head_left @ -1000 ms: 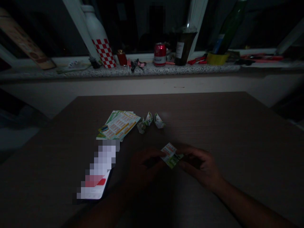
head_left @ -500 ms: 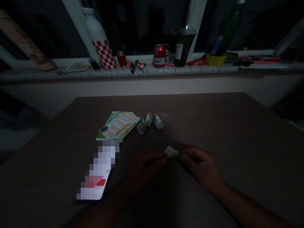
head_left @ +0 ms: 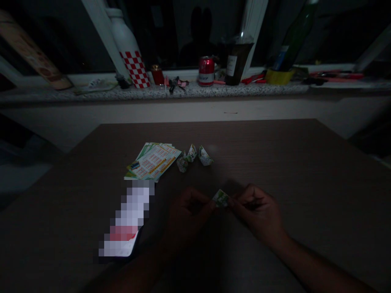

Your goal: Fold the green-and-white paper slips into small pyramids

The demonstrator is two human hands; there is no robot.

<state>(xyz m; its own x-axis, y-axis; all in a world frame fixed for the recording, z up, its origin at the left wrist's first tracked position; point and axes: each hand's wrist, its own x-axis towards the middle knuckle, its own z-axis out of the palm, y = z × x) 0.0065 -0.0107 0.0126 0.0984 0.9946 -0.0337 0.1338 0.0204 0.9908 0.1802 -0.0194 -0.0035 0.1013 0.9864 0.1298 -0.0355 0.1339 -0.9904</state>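
Observation:
Between my two hands is a small folded piece of printed paper [head_left: 221,198], greenish on the side facing me. My left hand [head_left: 190,211] pinches its left end with thumb and finger, and my right hand [head_left: 255,209] pinches its right end. Farther back on the table lie three small folded paper pieces [head_left: 205,156], printed in green and white. Beside them on the left is a fanned stack of printed cards [head_left: 152,162] in green, white and yellow. A lit phone [head_left: 126,219] lies left of my left hand, its screen mostly blurred out.
Dim light falls on the brown table [head_left: 259,150]. Behind it, a granite sill [head_left: 195,92] holds a checkered bottle [head_left: 134,61], a red can [head_left: 206,72], a dark cup [head_left: 237,63], a green bottle [head_left: 297,36] and small clutter.
The paper has turned in my fingers: a pale printed side showed before, now a green side shows. Both hands have shifted only slightly and keep their pinch.

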